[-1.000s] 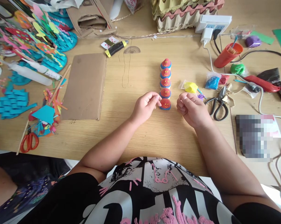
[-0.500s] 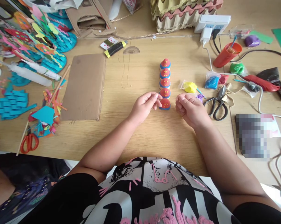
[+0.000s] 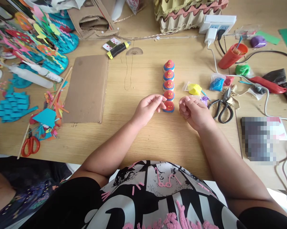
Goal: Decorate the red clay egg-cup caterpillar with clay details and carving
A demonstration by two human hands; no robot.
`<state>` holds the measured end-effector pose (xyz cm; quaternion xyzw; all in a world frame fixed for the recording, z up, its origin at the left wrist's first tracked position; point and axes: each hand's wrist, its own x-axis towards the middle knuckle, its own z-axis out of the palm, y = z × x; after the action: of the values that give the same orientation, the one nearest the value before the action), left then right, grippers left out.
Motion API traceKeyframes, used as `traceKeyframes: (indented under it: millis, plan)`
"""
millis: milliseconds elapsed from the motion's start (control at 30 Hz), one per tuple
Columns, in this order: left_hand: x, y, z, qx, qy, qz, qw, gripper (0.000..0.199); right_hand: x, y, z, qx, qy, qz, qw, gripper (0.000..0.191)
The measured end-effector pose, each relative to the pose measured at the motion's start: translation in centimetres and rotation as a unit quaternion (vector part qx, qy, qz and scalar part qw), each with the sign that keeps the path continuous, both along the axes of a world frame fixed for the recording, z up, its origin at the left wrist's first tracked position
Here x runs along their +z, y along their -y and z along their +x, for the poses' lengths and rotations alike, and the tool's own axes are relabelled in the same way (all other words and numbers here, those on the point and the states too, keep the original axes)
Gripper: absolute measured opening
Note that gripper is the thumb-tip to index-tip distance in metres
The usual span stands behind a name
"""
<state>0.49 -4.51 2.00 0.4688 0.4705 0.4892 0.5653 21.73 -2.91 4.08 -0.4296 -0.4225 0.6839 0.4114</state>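
Several small red and blue pieces with yellow smiling faces stand in a column on the wooden table. My left hand is beside the left edge of the nearest piece, its fingertips overlapping it in view; thumb and fingers are curled together, with nothing visible in them. To the right of the same piece, a small gap away, my right hand is closed in a loose fist with no object showing. Yellow clay in a bag lies beyond my right hand, and black-handled pliers lie to its right.
A cardboard sheet, red scissors and blue woven paper lie on the left. Egg trays stand at the back. At the right are a red cup, a power strip and cables. Another person's leg shows lower left.
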Motion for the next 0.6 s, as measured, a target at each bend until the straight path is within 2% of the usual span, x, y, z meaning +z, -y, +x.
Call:
traceKeyframes:
  millis: [233,467,600]
  plan:
    - [0.29,0.02,0.0,-0.001,-0.013,-0.007,1.0,0.041,-0.23,-0.11,0.09,0.008,0.003,0.009,1.0,0.053]
    - [0.2,-0.07,-0.12,0.004,0.007,-0.013,1.0,0.047,-0.46,-0.08,0.28,0.003,-0.008,-0.002,1.0,0.051]
    - [0.42,0.0,-0.01,0.0,0.007,-0.003,1.0,0.041,-0.37,-0.04,0.24,0.001,-0.01,-0.008,1.0,0.051]
